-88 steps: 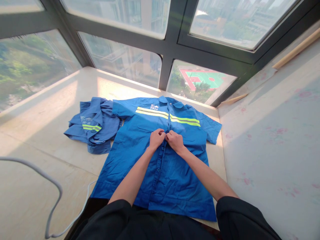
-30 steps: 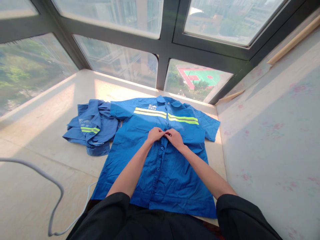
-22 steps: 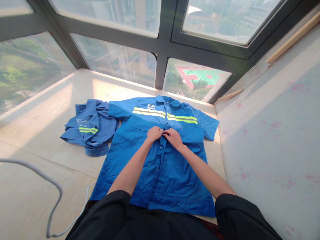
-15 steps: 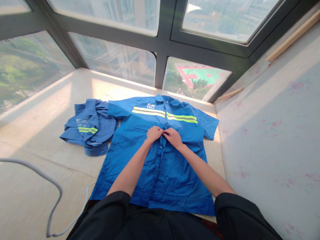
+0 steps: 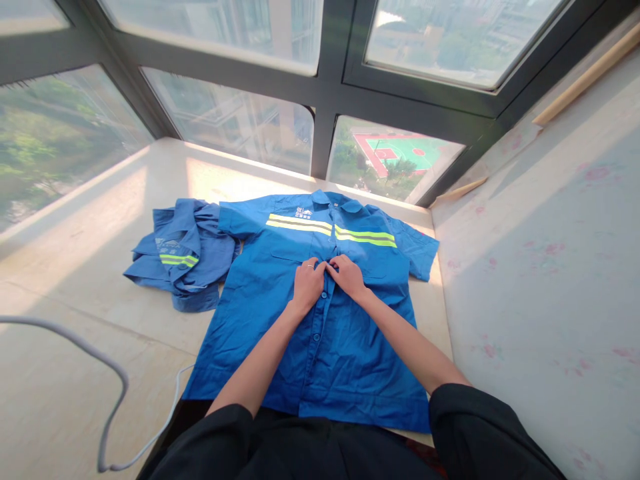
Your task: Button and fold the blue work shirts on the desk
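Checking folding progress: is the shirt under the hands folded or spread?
Spread: the shirt lies flat, front up, sleeves out sideways, nothing folded over.

On blue shirt [image 5: 345, 333] chest, white print [image 5: 301, 212] above yellow stripe [image 5: 299, 225]: too small to read. On crumpled shirt [image 5: 193, 267] at 9 o'clock, pale print [image 5: 167, 241]: illegible.

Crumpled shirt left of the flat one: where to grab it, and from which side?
Probably pinch the raised fold by the reflective stripe of the crumpled shirt, coming down from above on its left. The heap stands up in ridges there that fingers can close on. Its right edge meets the sleeve of the flat shirt, so that side looks crowded.
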The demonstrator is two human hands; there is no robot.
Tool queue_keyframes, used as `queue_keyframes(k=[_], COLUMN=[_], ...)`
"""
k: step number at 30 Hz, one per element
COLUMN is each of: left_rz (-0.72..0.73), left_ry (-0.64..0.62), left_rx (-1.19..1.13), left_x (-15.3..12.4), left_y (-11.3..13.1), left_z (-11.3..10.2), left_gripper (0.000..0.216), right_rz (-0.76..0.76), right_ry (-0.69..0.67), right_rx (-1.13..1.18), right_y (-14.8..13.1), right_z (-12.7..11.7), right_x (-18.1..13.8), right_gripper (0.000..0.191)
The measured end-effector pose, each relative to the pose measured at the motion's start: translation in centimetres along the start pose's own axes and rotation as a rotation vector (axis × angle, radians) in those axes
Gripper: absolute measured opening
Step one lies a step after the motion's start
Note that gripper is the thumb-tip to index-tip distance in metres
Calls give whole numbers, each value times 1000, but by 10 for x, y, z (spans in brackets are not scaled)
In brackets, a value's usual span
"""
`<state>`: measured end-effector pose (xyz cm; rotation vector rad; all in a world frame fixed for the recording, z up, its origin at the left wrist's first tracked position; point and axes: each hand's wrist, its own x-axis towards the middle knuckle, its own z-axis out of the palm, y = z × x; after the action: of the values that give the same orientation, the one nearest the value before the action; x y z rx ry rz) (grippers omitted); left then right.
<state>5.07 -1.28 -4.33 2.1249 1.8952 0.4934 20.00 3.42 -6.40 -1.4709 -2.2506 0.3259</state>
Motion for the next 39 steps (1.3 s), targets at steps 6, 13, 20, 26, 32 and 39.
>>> queue_keyframes(k=[6,13,20,26,32,39], left_rz=[99,105,62,18,10,-16], left_ry=[-28,-28,-115,-74,-97,-125], left_rx=[74,78,117,36,-21,-36], left_x=[-18,-23,5,62,104,119], left_y=[-5,-5,7,1,-3,-14], left_z=[4,3,-20,-27,-9,5], left_gripper=[50,55,42,31,30,24], right_rz=[-106,-200,-199,-251,-277,-410], right_ry=[27,-33,-37,-6,-145,-398], right_rx=[38,-192,-198,-65,-72,-176], right_y=[4,25,30,28,28,31], right_z=[-8,-14,-21,-36,-37,-41], right_x=[0,-16,-15,23,79,115], right_gripper=[21,41,38,32,44,31])
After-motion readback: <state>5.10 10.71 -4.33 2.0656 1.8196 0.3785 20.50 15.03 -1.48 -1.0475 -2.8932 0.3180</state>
